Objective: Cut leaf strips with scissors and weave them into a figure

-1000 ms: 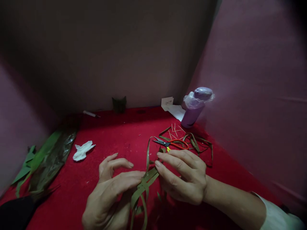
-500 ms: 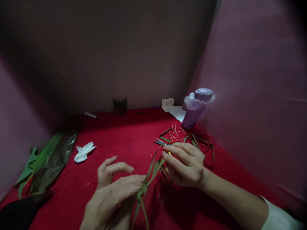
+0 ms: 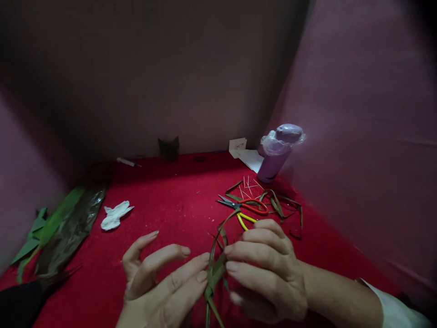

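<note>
Both my hands meet low in the middle over a red cloth (image 3: 170, 205). Between them stands a bundle of narrow green leaf strips (image 3: 214, 273), crossed and looped. My left hand (image 3: 160, 282) pinches the strips from the left with its lower fingers, while the upper fingers are spread. My right hand (image 3: 266, 273) has its fingers curled together on the strips from the right. One strip loops up (image 3: 221, 230) above my fingers.
Red-handled scissors (image 3: 244, 206) lie just beyond my right hand, beside a yellow piece (image 3: 243, 221), loose strips (image 3: 280, 202) and thin sticks (image 3: 248, 184). A purple bottle (image 3: 278, 152) and papers (image 3: 246, 152) stand at the back right. A white tissue (image 3: 115, 215) and long green leaves (image 3: 58, 228) lie at the left.
My right hand has come back down toward me from near the scissors, drawing the strips in. My left hand's fingers have stretched out more, and the strip bundle now stands more upright.
</note>
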Demonstrator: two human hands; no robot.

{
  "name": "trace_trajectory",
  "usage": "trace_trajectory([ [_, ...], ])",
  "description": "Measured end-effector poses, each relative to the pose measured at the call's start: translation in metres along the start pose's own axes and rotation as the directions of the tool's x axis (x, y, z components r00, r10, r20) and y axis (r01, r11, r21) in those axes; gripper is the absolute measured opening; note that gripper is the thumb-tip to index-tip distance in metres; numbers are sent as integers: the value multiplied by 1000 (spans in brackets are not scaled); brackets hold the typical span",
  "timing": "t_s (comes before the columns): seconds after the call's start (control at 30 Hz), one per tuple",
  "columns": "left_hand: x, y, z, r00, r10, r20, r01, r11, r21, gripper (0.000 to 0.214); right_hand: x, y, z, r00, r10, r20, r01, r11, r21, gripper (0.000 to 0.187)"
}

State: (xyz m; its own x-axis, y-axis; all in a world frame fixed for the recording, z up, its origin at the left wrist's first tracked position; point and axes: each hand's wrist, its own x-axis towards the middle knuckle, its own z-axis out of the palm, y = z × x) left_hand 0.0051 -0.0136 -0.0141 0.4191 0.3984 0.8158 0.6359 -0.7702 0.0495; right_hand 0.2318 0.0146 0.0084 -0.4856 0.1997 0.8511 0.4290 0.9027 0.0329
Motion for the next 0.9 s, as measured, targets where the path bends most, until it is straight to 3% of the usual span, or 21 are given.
trace_trajectory([
  [0.17,-5,-1,2,998,50,-36,-48,998,33,22,6,-10,7,1000,-29,-10,30,997,65,10],
  [0.37,-7,0,6,993,23,-113,-20,999,25,22,-1,-5,8,996,-85,-6,85,996,-11,12],
  [0.57,0,3,-3,999,31,31,-33,998,51,23,-3,-3,10,993,-104,-50,100,992,-72,13],
  [0.77,16,14,-1,999,-25,-29,26,999,34,22,-6,0,12,987,-148,-61,143,987,-79,11],
  [0.9,8,12,2,999,-33,-6,33,999,6,22,-5,0,13,989,-141,-52,138,989,-60,11],
])
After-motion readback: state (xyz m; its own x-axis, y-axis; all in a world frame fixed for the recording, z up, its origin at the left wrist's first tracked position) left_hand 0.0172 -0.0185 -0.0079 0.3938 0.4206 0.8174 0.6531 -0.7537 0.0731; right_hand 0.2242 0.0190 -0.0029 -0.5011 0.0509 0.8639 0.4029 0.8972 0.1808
